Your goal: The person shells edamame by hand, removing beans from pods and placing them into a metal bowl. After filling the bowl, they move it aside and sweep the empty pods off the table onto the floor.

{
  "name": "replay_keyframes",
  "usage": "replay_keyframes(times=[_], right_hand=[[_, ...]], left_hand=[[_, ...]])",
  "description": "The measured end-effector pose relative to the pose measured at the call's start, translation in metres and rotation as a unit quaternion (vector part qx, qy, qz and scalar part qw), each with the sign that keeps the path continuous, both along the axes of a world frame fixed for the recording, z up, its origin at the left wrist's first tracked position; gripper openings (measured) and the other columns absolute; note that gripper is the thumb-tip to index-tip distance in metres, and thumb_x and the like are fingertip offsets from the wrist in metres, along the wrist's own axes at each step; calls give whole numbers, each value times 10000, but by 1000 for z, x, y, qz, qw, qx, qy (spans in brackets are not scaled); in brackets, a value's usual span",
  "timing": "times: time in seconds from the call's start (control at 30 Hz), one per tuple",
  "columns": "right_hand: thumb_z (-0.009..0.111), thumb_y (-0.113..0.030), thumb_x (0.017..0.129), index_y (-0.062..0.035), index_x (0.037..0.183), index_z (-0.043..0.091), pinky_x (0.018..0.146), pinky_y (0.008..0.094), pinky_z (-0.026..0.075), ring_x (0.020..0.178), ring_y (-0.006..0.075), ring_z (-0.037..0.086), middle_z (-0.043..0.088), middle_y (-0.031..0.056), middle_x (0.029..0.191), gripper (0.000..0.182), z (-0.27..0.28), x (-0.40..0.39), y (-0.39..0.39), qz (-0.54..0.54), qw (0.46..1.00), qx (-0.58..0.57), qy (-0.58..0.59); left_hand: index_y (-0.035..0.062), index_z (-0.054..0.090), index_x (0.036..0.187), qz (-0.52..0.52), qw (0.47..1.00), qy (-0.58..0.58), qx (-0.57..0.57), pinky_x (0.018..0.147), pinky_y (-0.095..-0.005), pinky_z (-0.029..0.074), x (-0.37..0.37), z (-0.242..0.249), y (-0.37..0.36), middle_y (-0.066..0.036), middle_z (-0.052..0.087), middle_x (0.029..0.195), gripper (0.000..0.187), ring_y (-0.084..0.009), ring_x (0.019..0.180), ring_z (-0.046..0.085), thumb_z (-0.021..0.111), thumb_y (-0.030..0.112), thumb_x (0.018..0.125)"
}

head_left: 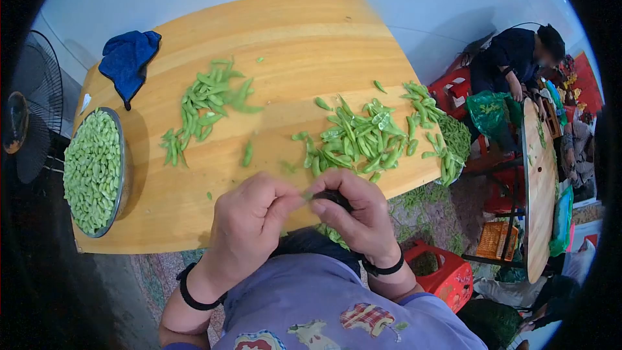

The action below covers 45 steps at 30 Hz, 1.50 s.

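Pod crosswise, pinched between left hand, right hand.

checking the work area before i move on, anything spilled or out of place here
Yes. Pods at the right edge of the wooden table hang over it, and green pods litter the floor below. The bowl of beans also juts past the left edge.

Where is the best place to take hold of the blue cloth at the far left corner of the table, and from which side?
Probably pinch the blue cloth at its raised, bunched upper part, coming from above. It lies crumpled with folds standing up, so there is loose fabric to pinch; its lower tip lies flat on the wooden table.
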State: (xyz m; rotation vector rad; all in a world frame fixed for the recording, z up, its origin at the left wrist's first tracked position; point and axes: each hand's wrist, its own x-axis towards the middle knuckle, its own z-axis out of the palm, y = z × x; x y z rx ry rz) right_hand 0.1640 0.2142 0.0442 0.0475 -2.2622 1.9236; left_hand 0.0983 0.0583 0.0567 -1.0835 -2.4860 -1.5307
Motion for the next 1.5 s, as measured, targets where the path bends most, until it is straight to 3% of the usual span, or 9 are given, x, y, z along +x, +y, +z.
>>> replay_keyframes(times=[0.1,1.0,1.1,1.17,1.2,1.27,1.4,1.47,1.5], right_hand=[[592,-37,783,24,920,544,643,253,434,718,161,549,569,87,807,157,-2,3,0,6,998,-63,-27],[611,-38,778,13,938,546,620,245,436,696,151,552,565,89,790,180,4,10,-5,-29,999,-36,-23],[607,-35,777,17,932,545,632,237,434,700,143,549,564,79,786,175,4,5,3,27,998,-46,-26],[602,-34,781,17,926,547,635,230,432,703,129,544,564,65,786,164,-2,3,9,55,996,-65,-9],[597,-33,784,17,920,549,637,222,429,705,115,539,565,50,786,153,-4,3,10,84,993,-82,7],[598,-40,787,17,914,549,634,216,426,707,100,531,564,37,783,147,0,2,9,85,987,-130,-32],[592,-54,803,22,900,546,616,209,422,702,70,509,564,18,777,132,1,-4,5,10,967,-202,-153],[590,-49,801,26,890,546,609,214,424,694,72,507,565,26,763,124,1,-3,-2,-7,981,-158,-113],[588,-43,800,30,880,546,603,219,426,686,74,505,566,34,748,117,0,-2,-6,-24,990,-113,-76]], left_hand=[[12,535,745,-21,993,-111,40,516,-315,428,1,-3,-1,-117,551,655,69,-245,592,565,603,1,739],[23,524,760,3,999,-3,40,504,-329,427,8,-6,1,-125,526,653,100,-275,583,557,606,-21,724],[13,534,776,-19,997,-32,61,507,-296,420,7,-8,-2,-81,545,647,63,-202,576,554,595,15,766],[-1,538,802,-59,922,-377,65,521,-260,416,4,1,-7,-15,546,648,61,-113,590,524,572,49,811],[-1,538,802,-60,921,-379,63,521,-260,416,2,-4,-9,-15,546,648,61,-113,590,524,572,49,811],[-11,535,816,-160,769,-587,196,538,-240,423,-5,-18,-10,27,536,682,80,-67,611,495,555,64,833],[6,539,827,-93,820,-535,179,527,-245,415,2,-27,-2,5,539,691,59,-73,596,484,578,48,813],[21,541,834,-18,980,-182,77,509,-258,407,9,-32,3,-28,528,681,94,-123,577,505,611,20,771],[21,541,834,-18,980,-184,73,509,-258,407,9,-31,2,-28,528,681,94,-123,577,505,611,20,771]])
